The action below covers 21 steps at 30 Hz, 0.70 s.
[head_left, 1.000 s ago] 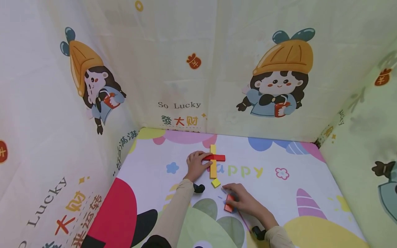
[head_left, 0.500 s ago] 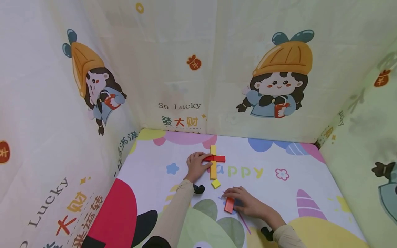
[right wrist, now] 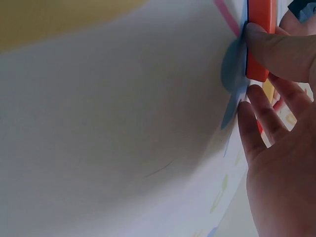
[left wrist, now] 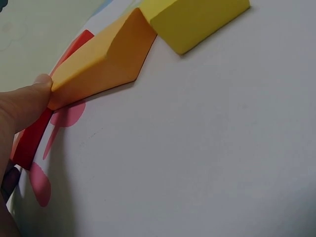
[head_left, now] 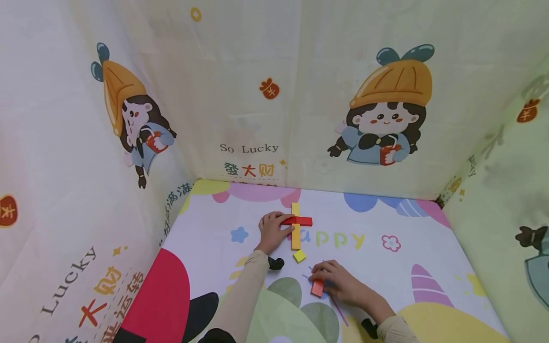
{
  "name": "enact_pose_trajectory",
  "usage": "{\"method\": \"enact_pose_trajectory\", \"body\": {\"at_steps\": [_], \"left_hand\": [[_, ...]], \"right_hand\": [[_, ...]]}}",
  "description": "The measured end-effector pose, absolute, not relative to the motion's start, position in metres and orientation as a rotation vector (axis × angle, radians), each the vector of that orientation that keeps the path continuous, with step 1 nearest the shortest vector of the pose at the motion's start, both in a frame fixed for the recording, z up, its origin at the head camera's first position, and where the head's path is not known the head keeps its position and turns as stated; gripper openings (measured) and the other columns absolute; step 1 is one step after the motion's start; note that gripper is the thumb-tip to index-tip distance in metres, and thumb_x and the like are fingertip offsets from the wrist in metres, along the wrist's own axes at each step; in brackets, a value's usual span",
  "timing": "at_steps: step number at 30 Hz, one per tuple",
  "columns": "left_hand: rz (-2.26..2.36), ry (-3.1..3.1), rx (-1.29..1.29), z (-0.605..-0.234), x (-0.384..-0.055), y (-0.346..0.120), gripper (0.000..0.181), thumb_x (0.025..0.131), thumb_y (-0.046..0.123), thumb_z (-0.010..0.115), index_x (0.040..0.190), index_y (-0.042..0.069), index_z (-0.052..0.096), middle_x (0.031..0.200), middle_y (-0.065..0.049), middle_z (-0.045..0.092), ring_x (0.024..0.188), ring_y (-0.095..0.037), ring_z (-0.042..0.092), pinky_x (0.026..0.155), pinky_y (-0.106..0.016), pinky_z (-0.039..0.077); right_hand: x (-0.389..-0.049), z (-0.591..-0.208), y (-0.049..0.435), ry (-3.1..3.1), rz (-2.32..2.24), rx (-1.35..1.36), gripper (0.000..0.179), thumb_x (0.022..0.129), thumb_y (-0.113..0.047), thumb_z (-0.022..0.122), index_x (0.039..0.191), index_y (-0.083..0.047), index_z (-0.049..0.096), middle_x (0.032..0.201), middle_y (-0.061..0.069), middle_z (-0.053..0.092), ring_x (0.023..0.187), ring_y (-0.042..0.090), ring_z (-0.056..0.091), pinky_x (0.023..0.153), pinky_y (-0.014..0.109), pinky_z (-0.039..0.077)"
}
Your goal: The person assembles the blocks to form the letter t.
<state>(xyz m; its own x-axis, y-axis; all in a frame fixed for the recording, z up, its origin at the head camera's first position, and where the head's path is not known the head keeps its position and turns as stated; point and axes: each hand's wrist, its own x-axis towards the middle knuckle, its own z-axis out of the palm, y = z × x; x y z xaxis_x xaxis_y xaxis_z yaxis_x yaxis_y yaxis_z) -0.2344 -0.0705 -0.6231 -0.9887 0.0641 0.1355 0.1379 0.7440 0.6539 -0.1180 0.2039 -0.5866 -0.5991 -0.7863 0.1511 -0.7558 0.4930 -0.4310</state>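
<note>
My left hand [head_left: 271, 233] rests at the left of a cross of wooden blocks. Its index fingertip touches the left arm of the red crosspiece [head_left: 305, 221]; its thumb lies against the near orange-yellow block [head_left: 296, 238], with the red arm between. A yellow block [head_left: 295, 208] forms the far end of the cross. Just below stands a yellow block [head_left: 299, 256], turned diagonally, its corner close to the orange-yellow one. Nearer the body, my right hand [head_left: 345, 283] pinches an orange-red block [head_left: 317, 287]. In the right wrist view, its thumb [right wrist: 286, 54] lies across that block.
The blocks are on a cartoon-printed table mat [head_left: 360, 214] with letters and a blue flower. Printed fabric walls [head_left: 313, 95] enclose the back and both sides. Black wrist straps [head_left: 370, 328] and beige sleeves show at the forearms.
My right thumb has moved from the left side of the orange-red block to its right side, and the fingers now come over its far end. The left hand keeps its place at the cross.
</note>
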Motion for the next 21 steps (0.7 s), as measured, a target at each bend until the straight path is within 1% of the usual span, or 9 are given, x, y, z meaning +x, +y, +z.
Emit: {"method": "enact_pose_trajectory", "body": {"at_steps": [11,21], "left_hand": [[-1.044,-2.822,-0.180,-0.632,-0.239,-0.070,0.045,0.095,0.045,0.074,0.139,0.038,0.067,0.141,-0.004,0.057,0.139,-0.031,0.039,0.121,-0.064,0.023],[-1.034,-2.817,-0.180,-0.631,-0.238,-0.071,0.044,0.096,0.045,0.074,0.139,0.038,0.067,0.141,-0.004,0.057,0.138,-0.031,0.040,0.120,-0.064,0.023]], "right_hand": [[-0.120,-0.591,0.204,2.692,-0.738,-1.489,0.052,0.080,0.009,0.075,0.118,-0.026,0.071,0.126,0.001,0.066,0.115,0.022,0.056,0.097,0.048,0.050],[-0.120,-0.595,0.205,2.702,-0.787,-1.518,0.047,0.079,0.005,0.079,0.115,-0.024,0.072,0.122,0.002,0.067,0.112,0.022,0.056,0.095,0.046,0.050]]}}
